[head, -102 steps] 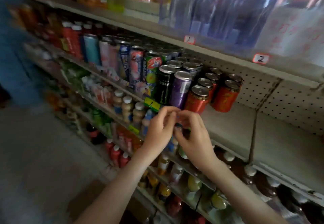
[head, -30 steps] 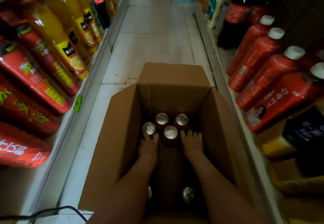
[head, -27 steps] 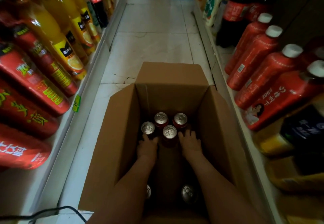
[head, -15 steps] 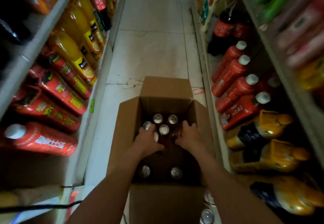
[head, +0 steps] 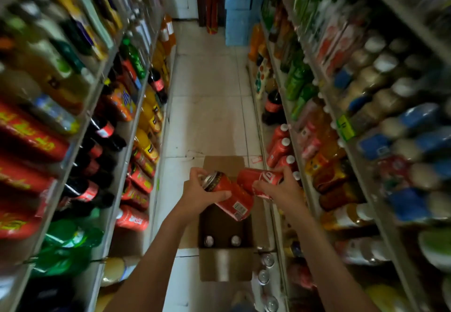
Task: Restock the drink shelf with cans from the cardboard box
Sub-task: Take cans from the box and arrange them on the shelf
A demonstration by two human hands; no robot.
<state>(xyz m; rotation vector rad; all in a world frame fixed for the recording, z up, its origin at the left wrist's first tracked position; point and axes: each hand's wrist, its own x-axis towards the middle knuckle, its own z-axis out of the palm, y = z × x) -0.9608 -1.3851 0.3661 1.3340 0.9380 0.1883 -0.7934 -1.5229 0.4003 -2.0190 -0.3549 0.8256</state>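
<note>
Head view down a narrow shop aisle. The left hand [head: 199, 195] is closed around a red can [head: 229, 195] near its silver top, the can tilted with its base down and to the right. The right hand [head: 280, 188] is closed around a 2nd red can [head: 258, 180] lying roughly sideways; the 2 cans meet at the middle, held above the cardboard box [head: 225, 263]. The box stands open on the tiled floor [head: 207, 116] between the 2 shelving runs, with 2 can tops [head: 222, 240] visible at its near end. Bottled drinks fill the left shelves [head: 105, 128] and right shelves [head: 341, 116], both blurred. A few loose cans [head: 264, 275] stand just right of the box.
</note>
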